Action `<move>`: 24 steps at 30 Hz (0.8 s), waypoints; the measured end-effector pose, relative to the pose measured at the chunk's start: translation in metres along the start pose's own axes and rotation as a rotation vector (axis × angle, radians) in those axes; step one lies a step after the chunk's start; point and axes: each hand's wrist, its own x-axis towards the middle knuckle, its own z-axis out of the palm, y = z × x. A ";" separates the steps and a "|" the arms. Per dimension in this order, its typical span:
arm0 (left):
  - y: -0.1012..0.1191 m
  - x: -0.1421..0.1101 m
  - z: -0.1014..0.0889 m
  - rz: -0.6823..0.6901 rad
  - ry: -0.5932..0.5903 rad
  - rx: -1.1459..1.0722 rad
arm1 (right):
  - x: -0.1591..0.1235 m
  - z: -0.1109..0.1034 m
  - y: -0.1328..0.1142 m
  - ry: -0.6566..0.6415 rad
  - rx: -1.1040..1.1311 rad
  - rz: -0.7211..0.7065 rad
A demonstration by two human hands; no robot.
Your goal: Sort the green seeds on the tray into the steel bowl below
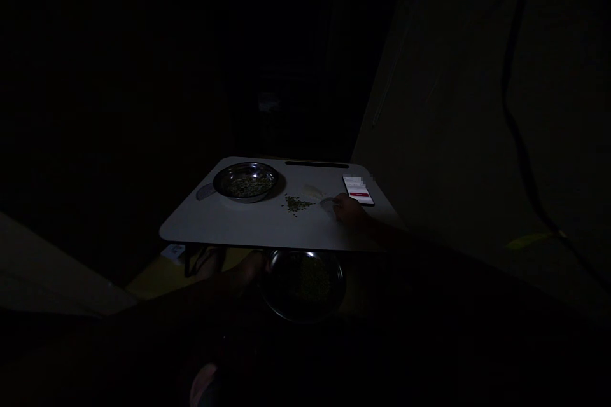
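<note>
My right hand (351, 210) is over the right part of a white lap table (229, 222), its fingers closed on a thin, pale, curved piece (328, 201) whose kind is too dark to make out. Left of it lies a small heap of greenish seeds or pods (296, 204), with a pale flat patch (312, 191) just behind. Below the table's front edge, my left hand (252, 265) grips the left rim of a shiny metal bowl (341, 283), though its fingers are barely lit. Greenish bits (315, 280) lie inside that bowl.
A second metal bowl (272, 186) with similar bits stands at the table's left. A lit phone (358, 191) lies near the right edge. A dark slot (317, 165) runs along the back. A wall (453, 127) with a dark cable (513, 121) rises at right.
</note>
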 end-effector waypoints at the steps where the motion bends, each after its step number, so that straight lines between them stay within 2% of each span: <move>1: -0.002 0.003 0.000 -0.020 -0.026 -0.013 | 0.002 -0.001 0.002 -0.001 -0.013 -0.014; 3: -0.007 0.009 0.001 -0.067 -0.087 -0.050 | 0.005 -0.002 0.007 0.002 -0.029 -0.047; 6: -0.013 0.015 0.001 -0.047 -0.145 -0.116 | 0.010 -0.004 0.011 0.017 -0.033 -0.086; 12: -0.009 0.006 0.001 -0.011 0.007 -0.028 | 0.011 -0.014 0.017 0.041 0.018 -0.106; 20: 0.001 0.004 0.001 -0.068 0.037 -0.017 | 0.013 -0.026 0.034 -0.010 -0.099 -0.320; 24: -0.003 0.004 0.002 -0.090 -0.033 -0.069 | 0.012 -0.028 0.031 -0.064 -0.121 -0.375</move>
